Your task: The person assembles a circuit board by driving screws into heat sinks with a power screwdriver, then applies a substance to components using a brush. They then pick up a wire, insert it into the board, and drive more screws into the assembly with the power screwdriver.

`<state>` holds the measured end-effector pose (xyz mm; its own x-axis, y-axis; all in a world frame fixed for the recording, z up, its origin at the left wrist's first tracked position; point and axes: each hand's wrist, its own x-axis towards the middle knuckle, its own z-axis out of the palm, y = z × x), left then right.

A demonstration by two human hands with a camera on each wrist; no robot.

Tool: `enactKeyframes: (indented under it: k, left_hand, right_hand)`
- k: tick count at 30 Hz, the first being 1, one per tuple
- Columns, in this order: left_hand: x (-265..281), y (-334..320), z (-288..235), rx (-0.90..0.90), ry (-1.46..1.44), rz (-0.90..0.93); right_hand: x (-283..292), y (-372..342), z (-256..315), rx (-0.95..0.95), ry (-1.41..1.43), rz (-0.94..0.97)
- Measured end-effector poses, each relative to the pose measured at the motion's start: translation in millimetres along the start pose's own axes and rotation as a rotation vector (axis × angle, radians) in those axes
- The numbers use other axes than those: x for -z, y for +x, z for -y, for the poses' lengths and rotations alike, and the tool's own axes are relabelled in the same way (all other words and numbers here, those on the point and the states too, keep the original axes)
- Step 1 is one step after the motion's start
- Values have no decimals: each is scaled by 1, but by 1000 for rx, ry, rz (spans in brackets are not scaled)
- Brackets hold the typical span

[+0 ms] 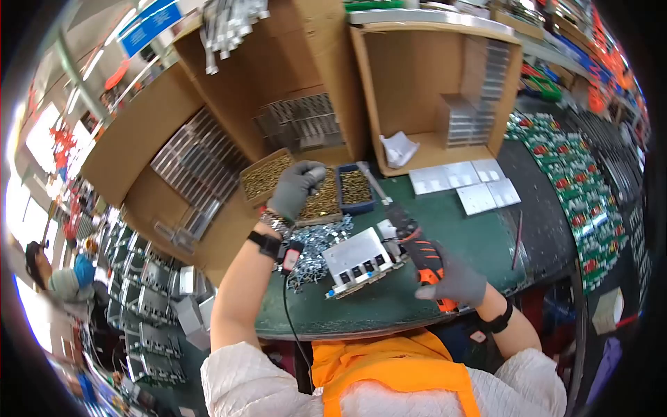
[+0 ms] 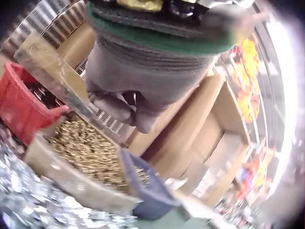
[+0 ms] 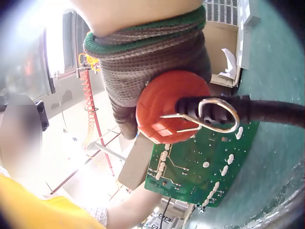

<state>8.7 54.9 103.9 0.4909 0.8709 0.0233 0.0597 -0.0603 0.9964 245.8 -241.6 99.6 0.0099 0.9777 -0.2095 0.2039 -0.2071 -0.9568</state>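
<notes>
My gloved left hand (image 1: 299, 187) is raised over the bins of brass-coloured screws (image 1: 321, 203), fingers curled. Between its thumb and fingers, a small shiny sliver like a screw (image 2: 135, 97) shows in the left wrist view. My gloved right hand (image 1: 460, 281) grips an orange and black electric screwdriver (image 1: 425, 258), its front end pointing away from me. Left of the tool, a circuit board assembly (image 1: 358, 258) with a silver metal plate lies on the green tabletop (image 1: 445, 215). The right wrist view shows the screwdriver's orange rear end, with cable and wire hook, overlapping a green board (image 3: 195, 164).
A heap of small silver metal parts (image 1: 313, 254) lies left of the assembly. Behind stand a blue bin (image 1: 358, 208) and cardboard boxes (image 1: 410, 76) holding stacked metal plates. More plates (image 1: 462, 182) lie at back right. Rows of green circuit boards (image 1: 577, 194) line the right side.
</notes>
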Motion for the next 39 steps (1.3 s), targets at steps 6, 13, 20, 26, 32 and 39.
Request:
enactKeyframes:
  k: [6, 13, 20, 26, 32, 39]
  left_hand:
    - [-33, -18, -42, 18, -399, 292]
    - [-43, -22, -48, 48, -345, 274]
    - [-45, -26, -59, 55, -235, 248]
    - [-42, -29, -65, 16, -88, 217]
    - [-43, -29, -69, -12, -22, 212]
    - [-55, -39, -60, 66, -270, 159]
  right_hand:
    - [7, -2, 26, -48, -87, 99]
    - [6, -2, 20, -9, -30, 111]
    - [8, -2, 23, -8, -28, 123]
    - [8, 3, 9, 41, -46, 120]
    - [9, 1, 14, 24, -32, 141]
    - [8, -1, 17, -50, -47, 124]
